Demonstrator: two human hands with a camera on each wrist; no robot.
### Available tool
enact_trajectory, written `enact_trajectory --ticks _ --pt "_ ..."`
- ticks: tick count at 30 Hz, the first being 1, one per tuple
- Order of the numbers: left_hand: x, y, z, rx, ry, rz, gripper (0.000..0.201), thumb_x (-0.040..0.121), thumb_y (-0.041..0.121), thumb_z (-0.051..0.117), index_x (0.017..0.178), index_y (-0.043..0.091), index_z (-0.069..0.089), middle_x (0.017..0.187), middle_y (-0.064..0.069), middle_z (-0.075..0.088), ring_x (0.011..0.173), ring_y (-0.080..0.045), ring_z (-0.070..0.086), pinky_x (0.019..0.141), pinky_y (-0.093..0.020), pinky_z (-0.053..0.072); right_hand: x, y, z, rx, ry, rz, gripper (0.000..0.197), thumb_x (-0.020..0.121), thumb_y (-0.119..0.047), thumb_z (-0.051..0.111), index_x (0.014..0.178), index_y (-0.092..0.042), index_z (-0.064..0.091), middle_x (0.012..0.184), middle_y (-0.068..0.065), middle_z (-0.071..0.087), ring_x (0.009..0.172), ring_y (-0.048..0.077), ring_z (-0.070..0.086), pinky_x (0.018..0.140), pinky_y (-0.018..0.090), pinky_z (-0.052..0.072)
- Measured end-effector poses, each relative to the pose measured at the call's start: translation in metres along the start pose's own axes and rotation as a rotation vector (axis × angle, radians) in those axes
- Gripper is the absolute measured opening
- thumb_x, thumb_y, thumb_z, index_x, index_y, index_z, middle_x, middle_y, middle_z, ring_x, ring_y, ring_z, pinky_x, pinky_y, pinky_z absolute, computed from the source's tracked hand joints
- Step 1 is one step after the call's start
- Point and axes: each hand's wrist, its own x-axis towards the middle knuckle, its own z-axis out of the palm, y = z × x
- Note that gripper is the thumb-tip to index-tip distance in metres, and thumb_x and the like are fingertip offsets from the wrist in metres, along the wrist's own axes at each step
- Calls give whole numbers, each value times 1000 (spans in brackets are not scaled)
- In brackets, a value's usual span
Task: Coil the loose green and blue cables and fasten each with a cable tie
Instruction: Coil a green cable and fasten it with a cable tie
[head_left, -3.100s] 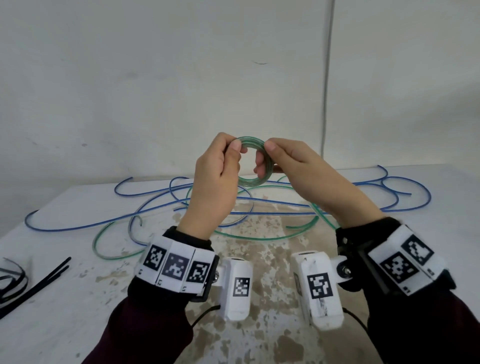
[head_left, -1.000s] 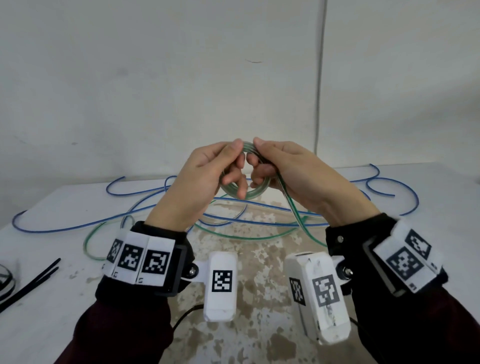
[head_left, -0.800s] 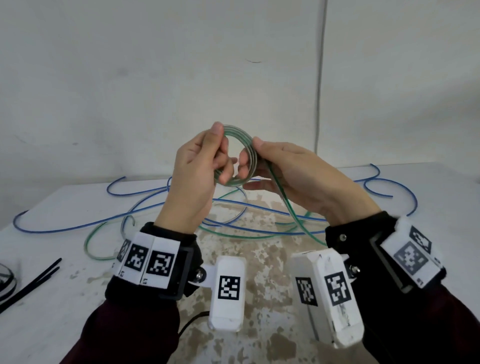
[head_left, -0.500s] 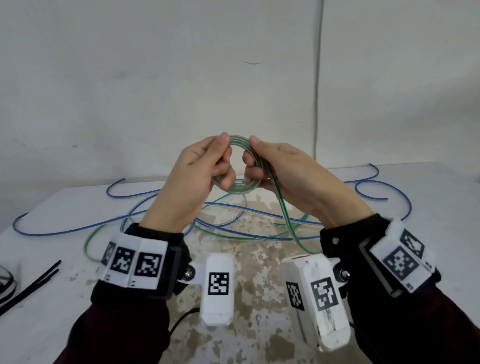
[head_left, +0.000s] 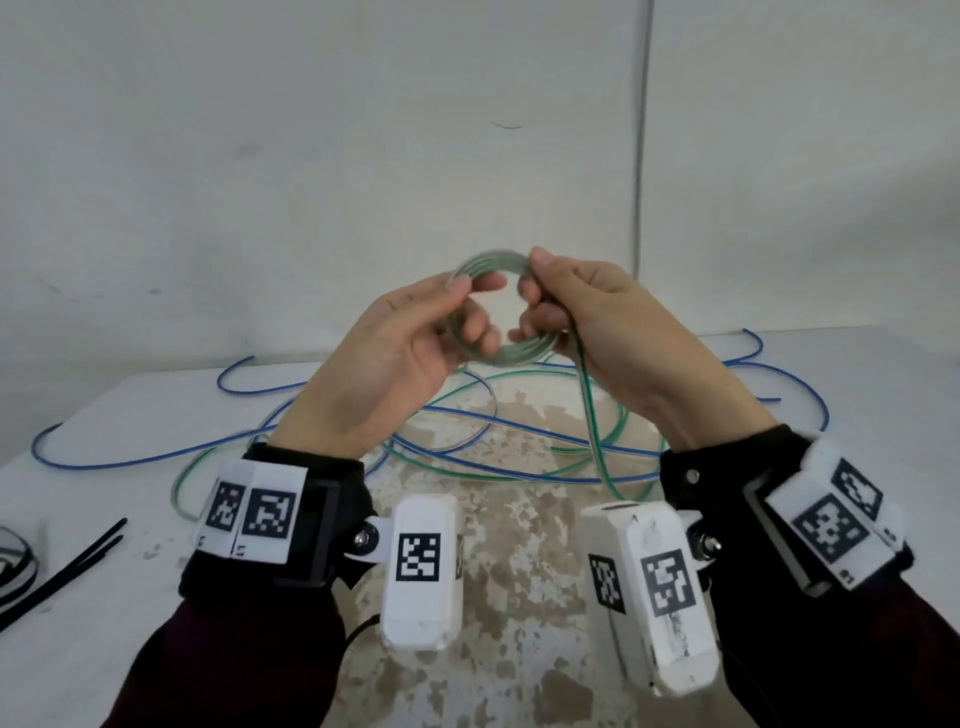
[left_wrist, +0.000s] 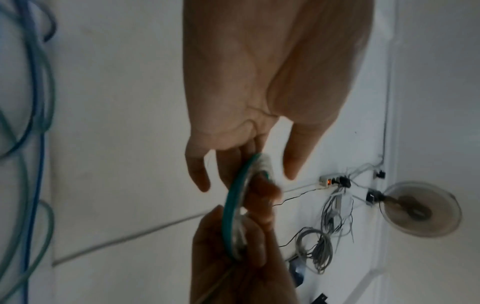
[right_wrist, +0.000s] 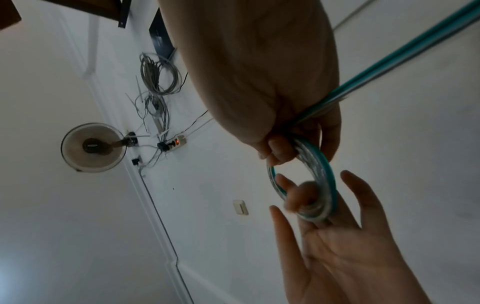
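Coiling of the green cable (head_left: 491, 312) is partly done: a small ring of several turns is held up above the table (head_left: 857, 395), between the two hands. The right hand (head_left: 597, 312) pinches the ring's right side between thumb and curled fingers, with the uncoiled tail running down from it to the tabletop. The left hand (head_left: 410, 343) has its thumb on the ring's left side and a fingertip hooked through it, its other fingers loosely spread. Much green cable lies loose on the table, tangled with the blue cable (head_left: 156, 457), which is not coiled at all. Black cable ties (head_left: 67, 566) lie untouched at the near left edge. By my judgement, most of the task remains: finishing this coil, tying it, then the blue one.
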Motion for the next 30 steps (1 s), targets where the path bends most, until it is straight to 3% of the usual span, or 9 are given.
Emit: enact_trajectory --ticks 2,4,6,9,14,19,23,26,30 --pt "1 -4 1 28 29 10 28 84 17 52 108 7 62 83 -2 70 84 -16 66 90 -34 51 2 -3 -7 67 82 -21 38 103 -26 34 71 -13 50 44 -11 35 56 12 41 65 20 41" --pt "2 -7 6 106 68 12 32 78 18 58 108 9 64 93 -5 72 89 -19 68 92 -35 51 2 -6 -15 104 117 -39 37 103 -26 34 73 -13 50 46 -11 37 55 10 41 68 20 41" --pt "3 -11 14 127 102 16 30 77 17 61 105 7 65 93 -8 73 85 -22 70 87 -32 54 1 -6 -17 96 118 -54 37 104 -26 33 74 -12 50 47 -10 39 54 8 42 71 22 40" --pt "3 -15 21 127 133 35 21 86 2 57 106 5 64 91 -10 74 83 -22 72 80 -24 55 1 -6 -14 79 114 -67 37 104 -26 32 74 -12 50 48 -10 42 53 6 43 70 23 38" --pt "1 -11 21 133 142 63 29 88 -2 55 115 7 59 88 -9 75 82 -23 72 80 -23 55 1 -4 -11 168 136 -22 37 104 -26 33 74 -12 50 48 -8 40 60 14 42 69 25 41" --pt "-1 -8 20 136 112 77 36 81 8 60 117 11 60 92 -12 74 86 -25 72 82 -26 54 -1 -10 -12 235 90 21 37 103 -28 34 74 -12 49 47 -7 38 60 13 43 64 19 44" --pt "0 -7 18 216 112 80 21 89 9 57 108 13 65 89 -8 74 88 -21 71 82 -33 57 -2 -11 -14 190 47 37 37 103 -27 34 72 -12 50 47 -7 37 58 12 45 66 19 43" --pt "1 -5 14 205 100 46 21 84 22 56 95 7 65 78 -8 68 79 -19 65 80 -32 55 -2 -6 -16 10 -15 45 38 102 -27 35 71 -13 51 45 -10 35 55 11 45 71 22 42" --pt "1 -5 7 154 28 -72 35 86 32 48 91 -1 57 62 -8 59 62 -22 60 64 -25 51 -4 -2 -14 -186 -125 83 36 101 -28 40 70 -13 51 44 -10 39 51 10 45 66 20 42"
